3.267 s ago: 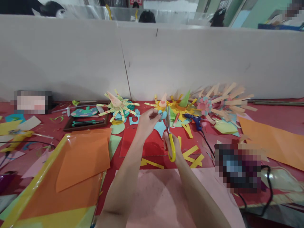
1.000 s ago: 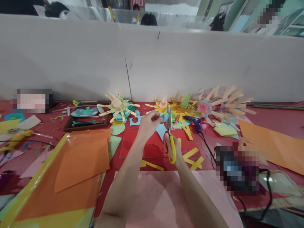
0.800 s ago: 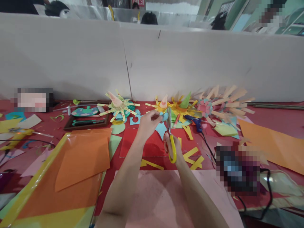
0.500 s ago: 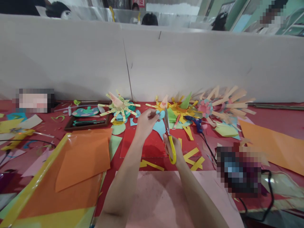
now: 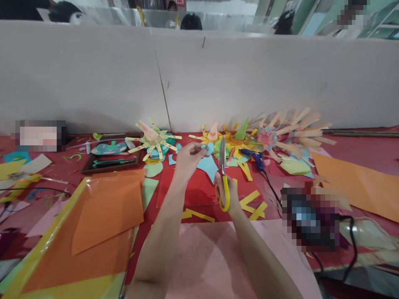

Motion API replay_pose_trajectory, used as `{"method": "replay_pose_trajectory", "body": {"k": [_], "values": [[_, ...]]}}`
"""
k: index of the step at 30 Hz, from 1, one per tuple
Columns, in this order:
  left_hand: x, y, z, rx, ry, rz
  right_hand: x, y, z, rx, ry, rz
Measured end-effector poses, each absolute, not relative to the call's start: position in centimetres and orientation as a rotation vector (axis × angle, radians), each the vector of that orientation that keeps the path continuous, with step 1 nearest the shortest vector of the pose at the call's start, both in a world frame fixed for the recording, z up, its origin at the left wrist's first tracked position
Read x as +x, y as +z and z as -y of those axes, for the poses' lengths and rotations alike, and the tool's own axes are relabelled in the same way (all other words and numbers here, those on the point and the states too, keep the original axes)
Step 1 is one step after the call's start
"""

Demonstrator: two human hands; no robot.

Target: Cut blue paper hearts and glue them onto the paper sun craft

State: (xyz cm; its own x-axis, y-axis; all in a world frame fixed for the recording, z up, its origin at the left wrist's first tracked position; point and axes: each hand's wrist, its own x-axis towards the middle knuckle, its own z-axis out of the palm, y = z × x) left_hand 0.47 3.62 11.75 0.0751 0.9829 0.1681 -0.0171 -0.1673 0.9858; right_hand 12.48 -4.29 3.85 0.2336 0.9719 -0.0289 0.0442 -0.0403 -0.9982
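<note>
Scissors beside a small blue cutting

Nearest the person, a pale pink sheet (image 5: 212,257); past it, loose yellow strips (image 5: 257,209) on the red surface (image 5: 358,149).

Right hand (image 5: 231,190): fingers wrapped through the yellow handles of the scissors (image 5: 222,158), points upward. Blades look nearly together; exact gap too fine to tell from here. They stand just beside the work, not touching it.

Left hand (image 5: 188,160), a little farther out: thumb and fingers pinched on the blue piece (image 5: 210,148), which appears held up above the red sheet (image 5: 171,187). Outline round-lobed; one layer or several, cannot tell.

Step, I judge, is trimming that edge. Best done by keeping the right wrist quiet and turning the paper with the left, biting deep in the blades, short strokes round the curve. Fingertips should sit well back from the cutting line; so small a piece leaves little margin, and thin paper may bend if pinched loosely.

Farther off: blue glue gun (image 5: 256,157), spiky paper sunburst (image 5: 155,139), pale partition (image 5: 249,79).
</note>
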Motion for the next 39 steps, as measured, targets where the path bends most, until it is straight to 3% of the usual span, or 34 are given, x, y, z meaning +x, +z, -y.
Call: {"method": "replay_pose_trajectory", "body": {"k": [39], "values": [[0.8,12.5,-3.2,1.306,1.193,-1.011,12.5,2.7,3.9,-1.349,0.995,1.070]]}}
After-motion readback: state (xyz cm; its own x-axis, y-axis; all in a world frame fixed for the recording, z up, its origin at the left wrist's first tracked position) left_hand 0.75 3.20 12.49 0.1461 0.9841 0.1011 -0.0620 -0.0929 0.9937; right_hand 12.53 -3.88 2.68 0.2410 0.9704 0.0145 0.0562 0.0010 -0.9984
